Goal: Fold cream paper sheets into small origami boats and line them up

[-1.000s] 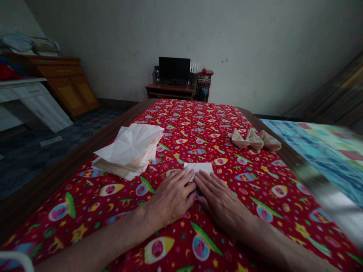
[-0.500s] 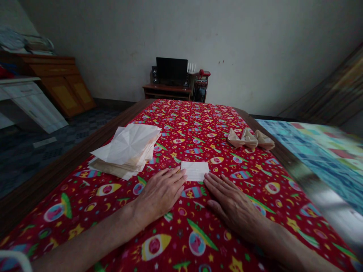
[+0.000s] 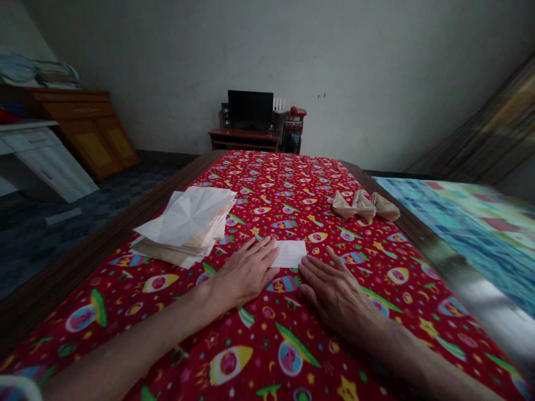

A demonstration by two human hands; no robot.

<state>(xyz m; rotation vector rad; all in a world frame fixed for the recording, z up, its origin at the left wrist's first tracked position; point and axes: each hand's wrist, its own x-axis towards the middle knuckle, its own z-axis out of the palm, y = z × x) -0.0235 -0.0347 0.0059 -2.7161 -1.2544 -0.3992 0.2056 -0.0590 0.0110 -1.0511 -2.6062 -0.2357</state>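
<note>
A small folded white paper [image 3: 291, 254] lies flat on the red patterned tablecloth [image 3: 267, 334] in front of me. My left hand [image 3: 246, 272] rests palm down with its fingers stretched over the paper's left end, hiding that part. At the lower right corner of the paper lie the fingertips of my right hand [image 3: 336, 287], which is flat with its fingers extended. Neither hand grips anything. To the left is a stack of creased paper sheets [image 3: 190, 214]. Three folded paper shapes [image 3: 365, 206] stand in a row on the right.
The table's dark wooden edge [image 3: 54, 267] runs along the left. Beyond the right edge is a bed with a colourful cover [image 3: 451, 223]. A monitor [image 3: 251, 110] and speakers stand on a small desk [image 3: 244, 138] by the wall. A wooden cabinet [image 3: 92, 125] is at far left.
My left hand has slid slightly up and right, covering more of the paper's left end. My right hand stays near the lower right corner, its index finger lifted outward a little. The view has tilted slightly.
</note>
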